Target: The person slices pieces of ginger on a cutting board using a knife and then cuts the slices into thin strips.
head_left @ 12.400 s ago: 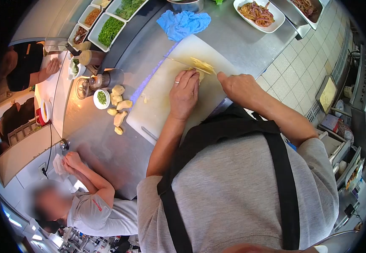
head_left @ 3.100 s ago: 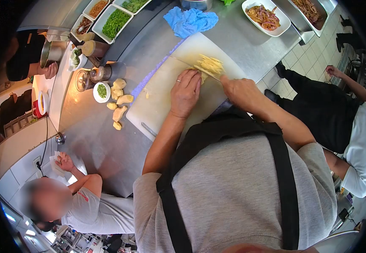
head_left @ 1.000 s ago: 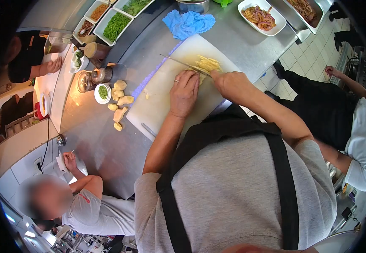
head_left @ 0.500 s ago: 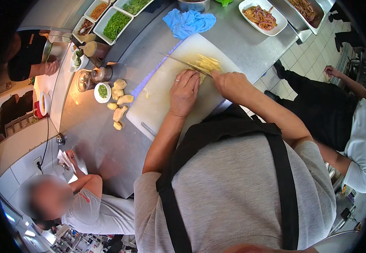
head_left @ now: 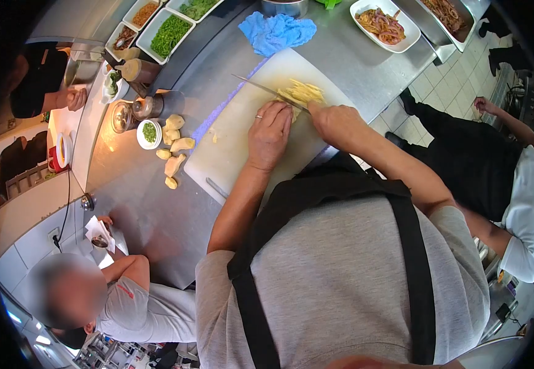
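Observation:
My right hand (head_left: 339,126) is closed round the handle of a kitchen knife (head_left: 259,87), whose long blade points up and left across the white cutting board (head_left: 221,150). Beside the blade, my left hand (head_left: 269,136) has its fingers bent and pressed together on a piece of pale yellow ginger, mostly hidden beneath them. A ring shows on one finger. On the far side of the blade lies a heap of cut ginger strips (head_left: 304,91). Several peeled ginger pieces (head_left: 174,165) rest on the steel counter left of the board.
A small bowl of chopped greens (head_left: 149,134) and glass jars (head_left: 149,107) stand at left. Behind the board lie a blue cloth (head_left: 276,34) and a dish of sliced onions (head_left: 387,26). Co-workers stand at lower left (head_left: 144,307), far left and right (head_left: 463,160).
My hands and the knife stay almost in place, with only a slight shift. The co-worker at lower left has moved the hand with the white paper; the far-left person's hand has shifted slightly.

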A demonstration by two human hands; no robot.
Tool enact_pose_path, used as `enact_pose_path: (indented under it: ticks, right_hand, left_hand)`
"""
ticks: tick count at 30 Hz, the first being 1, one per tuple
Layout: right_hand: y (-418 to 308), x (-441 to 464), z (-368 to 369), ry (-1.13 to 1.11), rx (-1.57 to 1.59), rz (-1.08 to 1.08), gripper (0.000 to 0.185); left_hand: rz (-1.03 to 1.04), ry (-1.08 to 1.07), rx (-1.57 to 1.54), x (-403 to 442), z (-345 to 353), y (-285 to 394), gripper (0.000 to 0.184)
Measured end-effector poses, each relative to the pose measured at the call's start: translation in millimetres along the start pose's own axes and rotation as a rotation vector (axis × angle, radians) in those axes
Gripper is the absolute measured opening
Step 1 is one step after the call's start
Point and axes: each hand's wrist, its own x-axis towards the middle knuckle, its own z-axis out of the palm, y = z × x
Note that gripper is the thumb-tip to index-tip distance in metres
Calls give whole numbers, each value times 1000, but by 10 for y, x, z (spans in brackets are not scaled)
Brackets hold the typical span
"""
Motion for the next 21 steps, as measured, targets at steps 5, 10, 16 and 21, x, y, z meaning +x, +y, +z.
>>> enact_pose_path:
  ticks: [5,10,16,21]
  right_hand:
    - [34,-215,-98,22,-27,-62,9]
    - [24,-286,-134,-38,-48,-25,9]
    - [-13,-30,46,14,-5,-2,8]
    - [16,-224,-97,44,-24,-56,9]
  left_hand:
    - [-3,9,10,-20,19,-19,12]
    - [-1,-3,2,-6,13,-6,12]
    - [-7,-1,-5,-16,17,3,13]
    - [-5,2,8,-27,23,-11,13]
